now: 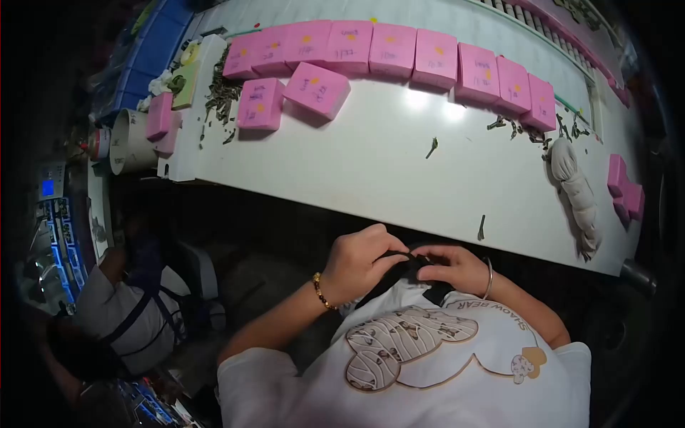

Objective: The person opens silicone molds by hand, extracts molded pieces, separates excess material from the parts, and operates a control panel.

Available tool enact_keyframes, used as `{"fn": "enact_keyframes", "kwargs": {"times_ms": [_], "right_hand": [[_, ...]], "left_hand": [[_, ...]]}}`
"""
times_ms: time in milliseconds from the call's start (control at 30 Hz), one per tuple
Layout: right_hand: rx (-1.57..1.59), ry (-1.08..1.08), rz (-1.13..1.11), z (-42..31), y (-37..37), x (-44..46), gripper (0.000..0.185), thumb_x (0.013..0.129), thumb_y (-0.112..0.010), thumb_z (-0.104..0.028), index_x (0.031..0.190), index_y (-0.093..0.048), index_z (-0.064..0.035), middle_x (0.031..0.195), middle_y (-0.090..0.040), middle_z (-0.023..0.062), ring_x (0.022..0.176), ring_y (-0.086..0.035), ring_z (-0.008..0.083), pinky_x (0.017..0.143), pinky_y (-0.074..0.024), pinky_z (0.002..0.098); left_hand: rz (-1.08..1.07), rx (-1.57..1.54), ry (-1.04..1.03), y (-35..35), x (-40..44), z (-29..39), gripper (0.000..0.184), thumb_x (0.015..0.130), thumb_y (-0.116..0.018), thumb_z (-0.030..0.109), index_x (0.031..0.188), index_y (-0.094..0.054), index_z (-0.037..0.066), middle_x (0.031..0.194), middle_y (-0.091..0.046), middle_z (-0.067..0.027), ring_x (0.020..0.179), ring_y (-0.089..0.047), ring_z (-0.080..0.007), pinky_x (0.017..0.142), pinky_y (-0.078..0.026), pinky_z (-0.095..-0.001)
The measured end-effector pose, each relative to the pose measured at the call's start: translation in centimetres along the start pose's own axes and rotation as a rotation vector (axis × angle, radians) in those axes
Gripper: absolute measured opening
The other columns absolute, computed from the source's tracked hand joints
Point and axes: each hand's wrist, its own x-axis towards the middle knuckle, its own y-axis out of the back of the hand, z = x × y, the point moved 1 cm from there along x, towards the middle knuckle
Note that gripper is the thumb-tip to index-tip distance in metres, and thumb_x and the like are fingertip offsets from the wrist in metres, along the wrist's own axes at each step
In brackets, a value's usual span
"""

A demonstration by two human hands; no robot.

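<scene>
My left hand (362, 260), a beaded bracelet on its wrist, is in front of my body just below the table edge, thumb and forefinger pinched. Close beside it, my right hand (454, 269), with a silver bangle, has its thumb and fingers drawn together too. Between the fingertips is something small and dark (412, 260); its kind cannot be made out against the black cloth at my lap. Nearest on the white table (357, 178) lies a thin dark piece (481, 227), with a similar small piece (432, 148) farther in.
Pink blocks (392, 50) with handwriting line the table's far side. A bundled greyish cloth (575, 189) lies at the right. Small dark pieces (221, 93) are heaped at the left. A co-worker (139, 307) sits at the left, near blue bins (153, 50).
</scene>
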Motion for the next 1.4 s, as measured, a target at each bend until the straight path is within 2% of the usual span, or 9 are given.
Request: {"fn": "enact_keyframes", "kwargs": {"times_ms": [200,267,600,700,800,900,933,1067,1400], "right_hand": [[-0.029,0.103,0.038,0.5,-0.5,-0.4,0.047,0.091,-0.081,-0.025,0.129,-0.067,-0.0012,0.104,-0.07,0.0006,0.092,-0.06,0.0057,0.082,-0.0495,0.0216],[-0.278,0.163,0.097,0.2,-0.3,-0.4,0.049,0.089,-0.082,-0.029,0.127,-0.068,0.0,0.101,-0.072,0.004,0.091,-0.062,0.0074,0.082,-0.0507,0.0238],[-0.369,0.129,0.13,0.1,0.5,-0.9,0.051,0.089,-0.083,-0.031,0.127,-0.068,-0.0001,0.104,-0.073,0.0049,0.095,-0.063,0.0087,0.088,-0.0506,0.024],[-0.206,0.213,0.1,0.9,0.7,-0.7,0.048,0.091,-0.081,-0.028,0.128,-0.068,-0.0005,0.109,-0.072,0.0026,0.098,-0.063,0.0086,0.091,-0.0501,0.0241],[-0.147,0.183,0.108,1.3,0.6,-0.5,0.046,0.092,-0.08,-0.026,0.129,-0.068,-0.001,0.114,-0.071,0.0009,0.102,-0.062,0.0086,0.094,-0.0495,0.025],[-0.149,0.174,0.146,1.8,0.5,-0.2,0.046,0.092,-0.08,-0.026,0.128,-0.067,-0.0006,0.114,-0.071,0.0021,0.106,-0.061,0.0088,0.096,-0.0483,0.0254],[-0.143,0.17,0.166,2.1,0.5,0.0,0.045,0.093,-0.079,-0.026,0.128,-0.068,-0.0005,0.115,-0.07,0.0027,0.107,-0.06,0.0091,0.097,-0.0478,0.0255],[-0.073,0.189,0.182,2.7,0.4,0.5,0.043,0.094,-0.078,-0.026,0.126,-0.068,0.0001,0.118,-0.07,0.0041,0.109,-0.059,0.0102,0.099,-0.0465,0.026],[-0.076,0.198,0.157,1.9,0.0,-0.3,0.045,0.09,-0.082,-0.016,0.13,-0.067,-0.0012,0.111,-0.071,0.0004,0.098,-0.062,0.0055,0.089,-0.0518,0.0226]], "left_hand": [[-0.069,0.195,-0.008,2.0,-1.8,0.4,0.012,0.082,-0.08,0.016,0.088,-0.072,0.009,0.076,-0.06,-0.0059,0.063,-0.064,-0.0243,0.055,-0.049,-0.0355],[-0.102,0.18,-0.008,2.1,-2.2,0.0,0.012,0.08,-0.082,0.011,0.089,-0.075,0.006,0.073,-0.062,-0.0076,0.058,-0.06,-0.0233,0.051,-0.045,-0.0332],[-0.114,0.15,0.045,-0.1,-3.9,-0.9,0.011,0.083,-0.08,0.012,0.09,-0.075,0.006,0.073,-0.061,-0.0067,0.057,-0.06,-0.022,0.05,-0.044,-0.0325],[-0.133,0.173,0.099,-1.1,-4.4,-0.4,0.02,0.082,-0.082,0.015,0.094,-0.071,0.005,0.081,-0.063,-0.0086,0.066,-0.063,-0.024,0.055,-0.047,-0.0344],[0.057,0.217,0.066,-1.6,-4.5,0.1,0.043,0.073,-0.091,0.025,0.1,-0.063,0.008,0.101,-0.061,-0.011,0.086,-0.061,-0.0292,0.078,-0.048,-0.0417],[0.241,0.449,-0.133,-1.0,-5.4,1.4,0.043,0.071,-0.093,0.027,0.097,-0.064,0.009,0.093,-0.061,-0.0067,0.08,-0.059,-0.0273,0.08,-0.047,-0.0411],[0.157,0.436,-0.131,-1.0,-5.6,1.8,0.037,0.072,-0.092,0.028,0.092,-0.067,0.011,0.085,-0.064,-0.0034,0.074,-0.062,-0.0242,0.073,-0.048,-0.0367],[0.061,0.438,0.003,-2.8,-6.7,1.0,0.025,0.077,-0.088,0.026,0.083,-0.07,0.01,0.078,-0.069,-0.0021,0.068,-0.068,-0.0188,0.06,-0.052,-0.0313],[0.134,0.269,0.269,-4.5,-7.1,0.7,0.008,0.085,-0.076,0.014,0.089,-0.072,0.008,0.084,-0.071,-0.0079,0.071,-0.071,-0.0273,0.063,-0.057,-0.0372]]}}
